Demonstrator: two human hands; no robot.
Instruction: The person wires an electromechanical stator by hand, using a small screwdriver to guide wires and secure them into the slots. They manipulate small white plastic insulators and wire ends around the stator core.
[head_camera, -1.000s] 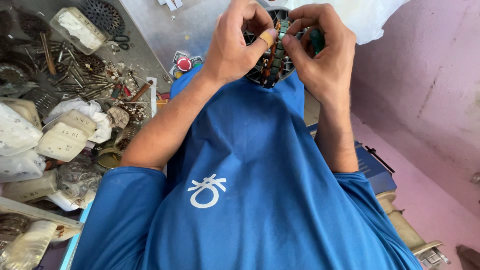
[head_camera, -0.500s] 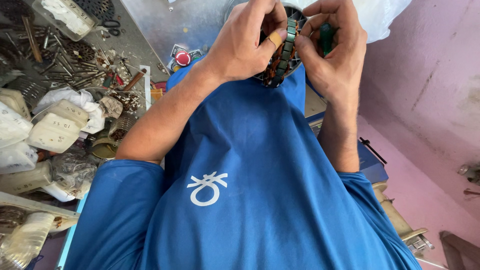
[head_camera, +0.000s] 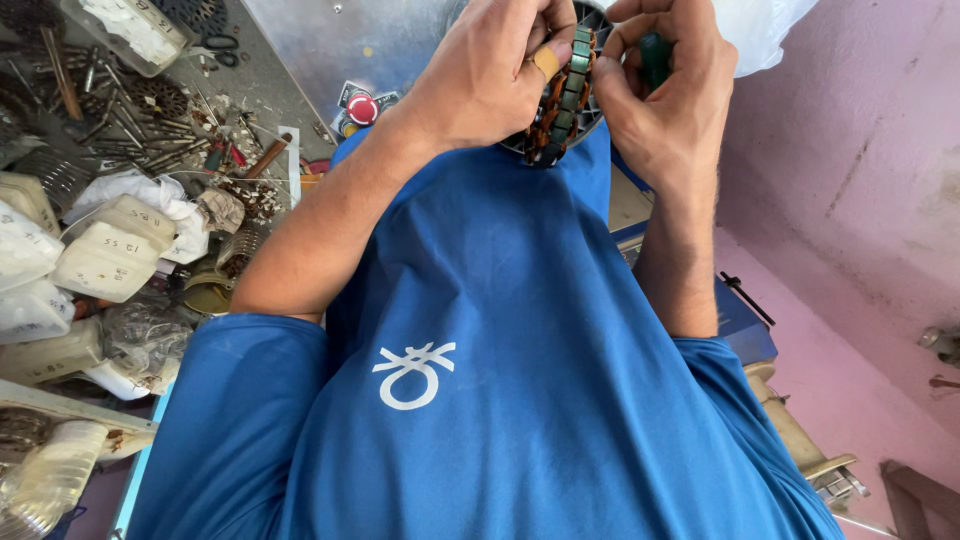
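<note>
Beside pink walls, your cluttered worktop carries white plastic tubs; left hand grasps the wound stator, right hand clenches a green-handled tool.

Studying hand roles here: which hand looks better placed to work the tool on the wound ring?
Probably the right hand: it already grips the green-handled tool beside the ring, while the left hand steadies it.

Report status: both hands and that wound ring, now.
Left hand grips the wound ring. Right hand grips its other side, holding a green handle. Blue shirt hides the ring's lower edge.
</note>
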